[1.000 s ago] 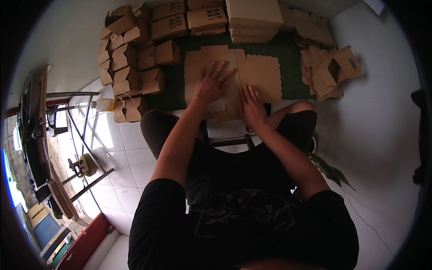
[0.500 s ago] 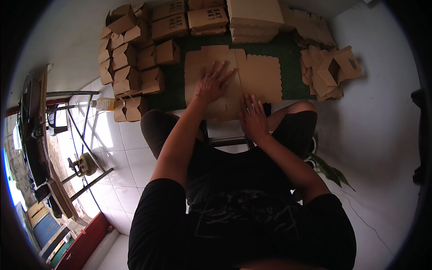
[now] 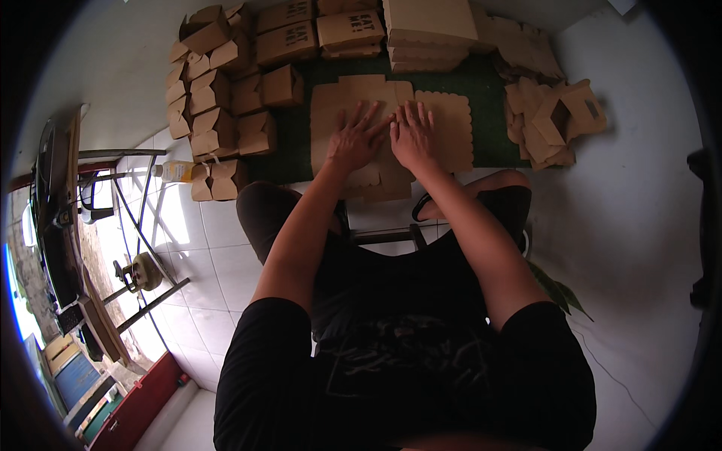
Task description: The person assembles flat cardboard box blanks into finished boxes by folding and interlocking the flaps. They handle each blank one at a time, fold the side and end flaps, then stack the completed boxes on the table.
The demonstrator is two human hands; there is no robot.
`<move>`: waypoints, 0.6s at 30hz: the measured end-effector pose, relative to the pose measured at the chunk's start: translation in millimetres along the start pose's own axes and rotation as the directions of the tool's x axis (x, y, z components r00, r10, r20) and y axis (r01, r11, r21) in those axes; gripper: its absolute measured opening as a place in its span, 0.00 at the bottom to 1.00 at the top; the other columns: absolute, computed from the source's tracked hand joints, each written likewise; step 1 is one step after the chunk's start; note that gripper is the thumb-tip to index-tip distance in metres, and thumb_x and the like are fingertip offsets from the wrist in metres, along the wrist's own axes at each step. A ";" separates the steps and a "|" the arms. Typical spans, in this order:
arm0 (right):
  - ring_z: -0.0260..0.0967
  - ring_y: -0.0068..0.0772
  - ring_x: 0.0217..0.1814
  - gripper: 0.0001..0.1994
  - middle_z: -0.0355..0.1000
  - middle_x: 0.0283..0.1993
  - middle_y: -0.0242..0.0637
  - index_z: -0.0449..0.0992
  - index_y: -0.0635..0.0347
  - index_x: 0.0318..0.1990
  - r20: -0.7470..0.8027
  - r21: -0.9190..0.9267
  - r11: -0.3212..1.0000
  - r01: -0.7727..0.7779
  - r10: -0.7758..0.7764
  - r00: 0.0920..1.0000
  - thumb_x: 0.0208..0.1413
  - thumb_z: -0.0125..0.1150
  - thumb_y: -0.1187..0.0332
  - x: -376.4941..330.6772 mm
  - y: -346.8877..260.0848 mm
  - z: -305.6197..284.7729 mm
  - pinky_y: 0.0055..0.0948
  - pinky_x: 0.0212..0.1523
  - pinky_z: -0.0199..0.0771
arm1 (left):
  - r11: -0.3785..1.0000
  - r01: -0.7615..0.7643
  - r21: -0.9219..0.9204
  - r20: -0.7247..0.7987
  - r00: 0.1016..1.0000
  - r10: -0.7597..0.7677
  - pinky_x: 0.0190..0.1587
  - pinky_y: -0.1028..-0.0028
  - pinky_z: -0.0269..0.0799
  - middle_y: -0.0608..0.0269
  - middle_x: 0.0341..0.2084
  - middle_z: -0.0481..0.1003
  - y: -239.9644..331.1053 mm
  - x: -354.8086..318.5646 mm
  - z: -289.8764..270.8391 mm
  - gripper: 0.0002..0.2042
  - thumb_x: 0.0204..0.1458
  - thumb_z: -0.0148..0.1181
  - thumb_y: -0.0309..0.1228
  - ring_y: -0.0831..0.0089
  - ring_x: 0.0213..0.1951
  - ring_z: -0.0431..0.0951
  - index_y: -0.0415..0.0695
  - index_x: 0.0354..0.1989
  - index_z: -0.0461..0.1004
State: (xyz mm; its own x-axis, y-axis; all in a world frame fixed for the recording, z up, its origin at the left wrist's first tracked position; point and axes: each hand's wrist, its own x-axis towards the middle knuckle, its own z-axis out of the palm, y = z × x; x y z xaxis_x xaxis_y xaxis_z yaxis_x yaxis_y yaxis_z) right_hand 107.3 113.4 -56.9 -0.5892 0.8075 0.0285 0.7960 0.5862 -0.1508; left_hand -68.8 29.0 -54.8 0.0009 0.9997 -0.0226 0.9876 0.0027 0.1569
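A flat brown cardboard box blank [image 3: 326, 120] with a scalloped right edge lies on a green surface [image 3: 489, 128] before me. My left hand [image 3: 355, 140] rests on its middle, palm down, fingers spread. Beside it, my right hand [image 3: 414, 137] is also laid flat on the cardboard, fingers stretched away from me. The two hands almost meet at the left hand's fingertips. Neither one grips anything. The part of the blank under both palms is hidden.
Folded small boxes [image 3: 210, 94] are stacked at the left, and closed boxes [image 3: 350, 30] with printed lids stand behind. A tall pile of flat cardboard [image 3: 429, 34] rises at the back. Loose cardboard pieces [image 3: 556, 116] lie at the right. A bottle [image 3: 174, 172] stands at the left.
My right hand has moved up from the blank's near edge to its middle, beside the left hand. The left hand stays in nearly the same place.
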 end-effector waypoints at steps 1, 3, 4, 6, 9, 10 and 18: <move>0.47 0.55 0.92 0.29 0.58 0.88 0.44 0.69 0.55 0.81 0.021 -0.001 1.000 -0.016 0.016 1.000 0.82 0.41 0.52 4.8 0.7 1.8 0.58 0.91 0.41 | 1.000 0.000 0.002 -0.002 1.000 0.000 0.85 0.37 0.42 0.71 0.89 0.50 0.0 -0.4 -0.7 0.29 0.76 0.46 0.56 0.55 0.88 0.48 0.84 0.85 0.57; 0.46 0.55 0.93 0.29 0.56 0.89 0.44 0.68 0.53 0.82 0.032 0.003 1.000 -0.030 0.030 0.999 0.82 0.40 0.52 9.4 2.1 4.8 0.57 0.91 0.40 | 1.000 0.004 0.011 0.013 1.000 -0.004 0.85 0.37 0.42 0.72 0.89 0.50 0.4 0.1 -1.1 0.29 0.76 0.47 0.56 0.55 0.88 0.48 0.84 0.85 0.57; 0.45 0.55 0.93 0.29 0.56 0.89 0.43 0.67 0.52 0.82 0.024 0.007 1.000 -0.026 0.026 0.999 0.82 0.40 0.52 9.2 2.6 6.2 0.57 0.91 0.40 | 1.000 -0.001 0.005 -0.014 1.000 0.001 0.85 0.36 0.43 0.72 0.89 0.50 1.0 0.4 -0.5 0.29 0.76 0.47 0.56 0.55 0.88 0.48 0.84 0.85 0.57; 0.46 0.55 0.93 0.29 0.56 0.89 0.44 0.67 0.53 0.82 -0.003 0.016 1.000 -0.007 0.007 1.000 0.82 0.41 0.52 7.4 4.9 7.1 0.57 0.91 0.40 | 1.000 0.007 0.012 -0.001 1.000 -0.007 0.85 0.36 0.44 0.72 0.89 0.50 1.4 1.0 1.2 0.29 0.76 0.47 0.56 0.55 0.88 0.49 0.84 0.85 0.58; 0.48 0.56 0.92 0.28 0.57 0.88 0.45 0.71 0.55 0.80 -0.030 0.021 0.999 0.042 -0.042 0.999 0.82 0.44 0.54 -3.2 7.2 4.6 0.58 0.91 0.40 | 1.000 0.003 -0.008 -0.023 1.000 -0.004 0.85 0.36 0.46 0.72 0.89 0.50 0.7 -0.4 4.5 0.29 0.76 0.48 0.55 0.54 0.87 0.50 0.84 0.85 0.58; 0.49 0.57 0.91 0.27 0.57 0.88 0.46 0.72 0.56 0.79 -0.020 0.013 0.998 0.065 -0.064 0.998 0.81 0.45 0.54 -10.1 9.3 2.2 0.58 0.90 0.41 | 1.000 -0.007 -0.007 -0.050 0.999 0.007 0.84 0.36 0.46 0.72 0.89 0.50 0.3 -0.7 5.5 0.29 0.76 0.49 0.54 0.54 0.87 0.50 0.84 0.85 0.58; 0.57 0.62 0.87 0.26 0.62 0.85 0.52 0.79 0.70 0.70 -0.012 0.087 0.987 0.139 -0.138 0.990 0.78 0.51 0.57 -76.1 8.2 -18.9 0.60 0.86 0.54 | 0.999 -0.003 -0.034 -0.057 0.998 0.002 0.85 0.35 0.46 0.71 0.88 0.52 1.4 3.1 8.8 0.28 0.76 0.50 0.53 0.53 0.87 0.50 0.82 0.84 0.61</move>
State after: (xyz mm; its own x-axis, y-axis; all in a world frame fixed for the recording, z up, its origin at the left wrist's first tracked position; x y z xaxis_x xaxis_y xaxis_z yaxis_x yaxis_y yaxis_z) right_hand 161.3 58.0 -41.7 -0.6919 0.7194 0.0606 0.6915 0.6845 -0.2308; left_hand -66.0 31.9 -63.3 -0.0065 0.9994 0.0336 0.9816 0.0000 0.1907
